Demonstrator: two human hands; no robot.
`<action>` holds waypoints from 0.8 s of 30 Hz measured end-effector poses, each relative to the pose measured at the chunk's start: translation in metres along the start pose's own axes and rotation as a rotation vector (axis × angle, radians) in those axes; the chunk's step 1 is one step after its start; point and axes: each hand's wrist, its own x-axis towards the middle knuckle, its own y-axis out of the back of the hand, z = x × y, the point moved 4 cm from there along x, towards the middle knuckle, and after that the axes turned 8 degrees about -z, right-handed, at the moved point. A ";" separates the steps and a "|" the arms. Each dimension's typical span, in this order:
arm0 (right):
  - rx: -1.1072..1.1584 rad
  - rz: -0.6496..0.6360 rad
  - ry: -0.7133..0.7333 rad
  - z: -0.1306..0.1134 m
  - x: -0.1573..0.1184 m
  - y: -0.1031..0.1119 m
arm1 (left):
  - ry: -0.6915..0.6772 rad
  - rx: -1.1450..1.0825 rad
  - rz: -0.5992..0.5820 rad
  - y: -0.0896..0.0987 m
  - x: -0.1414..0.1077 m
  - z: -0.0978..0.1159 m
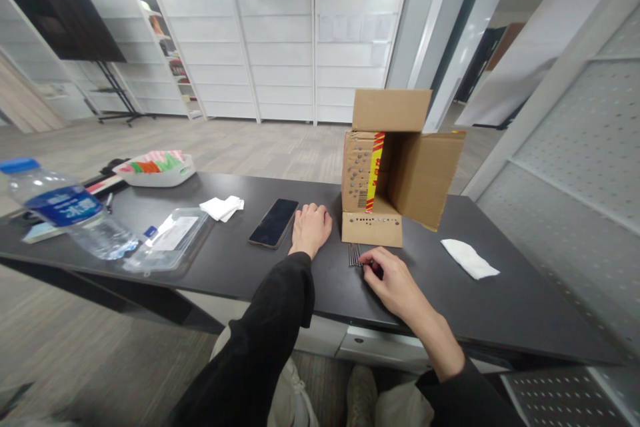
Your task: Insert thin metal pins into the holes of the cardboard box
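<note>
My right hand (393, 278) is closed, thumb and fingertips drawn together at the right end of a row of thin dark metal nails (354, 255). Whether a nail is between those fingertips is hidden. My left hand (311, 225) lies palm down on the dark table, fingers slightly bent and holding nothing. Just left of it is a black phone (274, 223). Behind the nails stands an open cardboard box (356, 170) with its opening towards me. Small round spots dot its left panel, and a line of holes runs along the lower flap (373, 228).
A white folded tissue (469, 258) lies to the right on the table (500, 307). Leftward are more tissues (223, 208), a clear plastic case (173, 238), a water bottle (75, 213) and a white tray (157, 175) of colourful items. A perforated panel (575, 167) borders the right side.
</note>
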 end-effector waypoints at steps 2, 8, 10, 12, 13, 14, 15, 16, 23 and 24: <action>-0.011 -0.005 -0.002 0.000 0.000 0.000 | -0.004 0.004 0.007 0.000 0.000 0.000; -0.021 -0.019 0.001 -0.002 -0.001 0.000 | -0.004 0.005 0.011 -0.002 0.001 -0.001; -0.008 -0.023 0.005 -0.004 0.000 0.002 | -0.001 0.001 0.003 -0.002 0.001 -0.001; 0.010 -0.026 0.008 -0.005 0.000 0.005 | 0.001 -0.003 0.000 -0.002 0.001 -0.001; 0.016 -0.028 0.009 -0.005 0.001 0.007 | 0.000 -0.005 0.000 -0.002 0.000 0.000; 0.016 -0.029 0.008 -0.005 0.002 0.010 | -0.001 -0.006 0.002 -0.002 0.000 0.000; 0.009 -0.027 0.007 -0.005 0.004 0.013 | -0.002 -0.006 0.003 -0.001 0.000 0.000; -0.002 -0.022 0.006 -0.004 0.006 0.016 | -0.003 -0.005 0.003 -0.001 0.000 0.000; -0.102 0.077 -0.039 0.007 0.034 0.044 | 0.016 -0.009 -0.022 -0.001 -0.001 0.000; -0.118 0.095 -0.048 0.009 0.039 0.047 | 0.018 -0.008 -0.023 0.000 -0.001 0.000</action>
